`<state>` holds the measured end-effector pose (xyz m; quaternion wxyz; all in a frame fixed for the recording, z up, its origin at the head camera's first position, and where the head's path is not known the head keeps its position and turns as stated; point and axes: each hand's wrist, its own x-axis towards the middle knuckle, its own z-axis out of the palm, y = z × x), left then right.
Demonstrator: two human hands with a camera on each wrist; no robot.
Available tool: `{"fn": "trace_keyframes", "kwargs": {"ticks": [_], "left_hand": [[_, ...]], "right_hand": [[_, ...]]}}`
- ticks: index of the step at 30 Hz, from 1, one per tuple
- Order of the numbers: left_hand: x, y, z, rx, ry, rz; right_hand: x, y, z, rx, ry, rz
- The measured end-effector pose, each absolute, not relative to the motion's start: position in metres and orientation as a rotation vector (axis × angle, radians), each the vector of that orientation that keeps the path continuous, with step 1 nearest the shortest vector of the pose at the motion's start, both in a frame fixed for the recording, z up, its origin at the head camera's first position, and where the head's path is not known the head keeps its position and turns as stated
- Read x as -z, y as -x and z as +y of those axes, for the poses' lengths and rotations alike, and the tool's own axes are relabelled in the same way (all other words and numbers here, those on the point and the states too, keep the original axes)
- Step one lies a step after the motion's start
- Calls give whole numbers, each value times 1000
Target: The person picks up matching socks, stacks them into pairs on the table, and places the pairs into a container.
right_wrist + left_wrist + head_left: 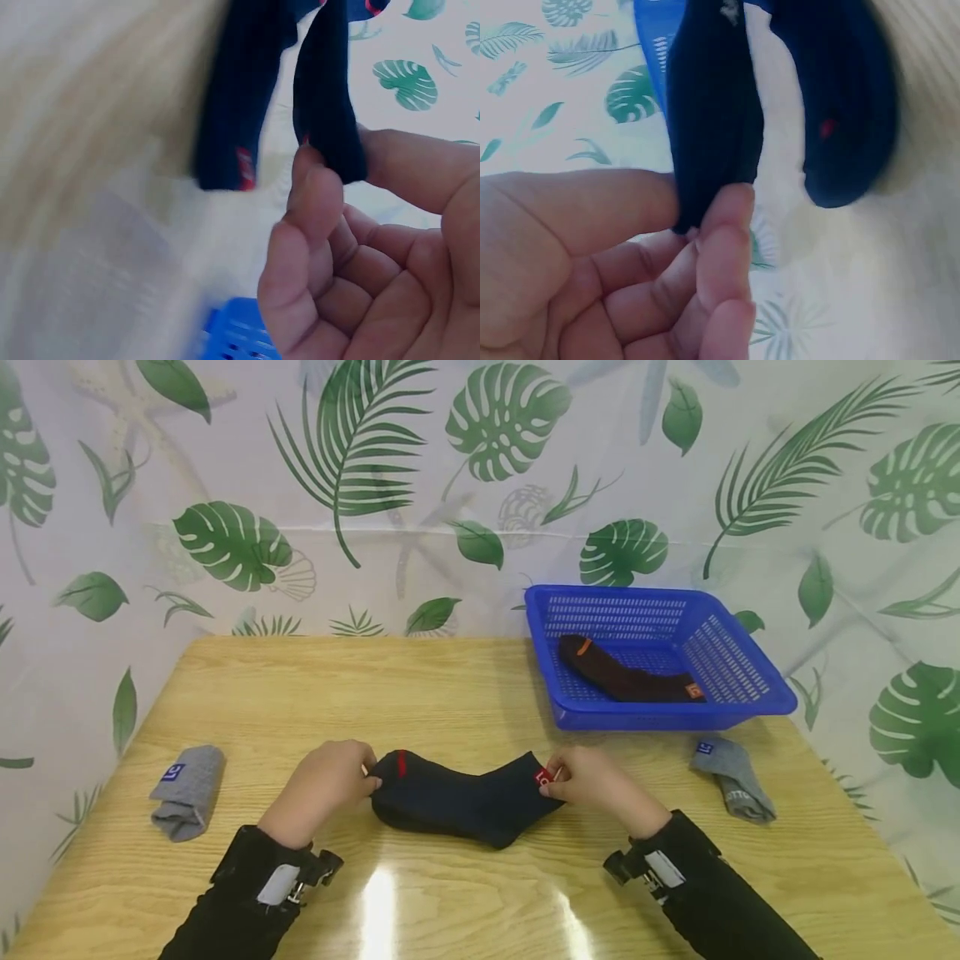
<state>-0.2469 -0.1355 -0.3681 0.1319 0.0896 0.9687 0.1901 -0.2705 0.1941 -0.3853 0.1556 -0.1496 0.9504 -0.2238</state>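
Table below, dark sock spans grip to grip.

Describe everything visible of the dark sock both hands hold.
The dark navy sock looks like soft knit, with a red stripe near the toe and a red label at the cuff. It spans sideways above the table, heel at the near side. The left hand pinches its toe end, the right hand its cuff end. Another dark sock sits beneath, their ends apart.

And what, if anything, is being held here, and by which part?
A navy sock: the left hand pinches its toe end, the right hand its cuff, at the red label.
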Motion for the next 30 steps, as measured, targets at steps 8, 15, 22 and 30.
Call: {"fn": "trace_keyframes", "kwargs": {"ticks": [8, 15, 22, 30], "left_hand": [[392, 247, -134, -608, -276, 2774], [395, 232, -119, -436, -386, 2994], [398, 203, -76, -212, -911, 2719], [405, 206, -79, -177, -835, 2449]], "right_hand": [[400, 271, 194, 639, 348, 2720], [405, 263, 189, 546, 486, 2877], [396, 228, 166, 490, 910, 2532], [404, 213, 168, 221, 1044, 2226]]}}
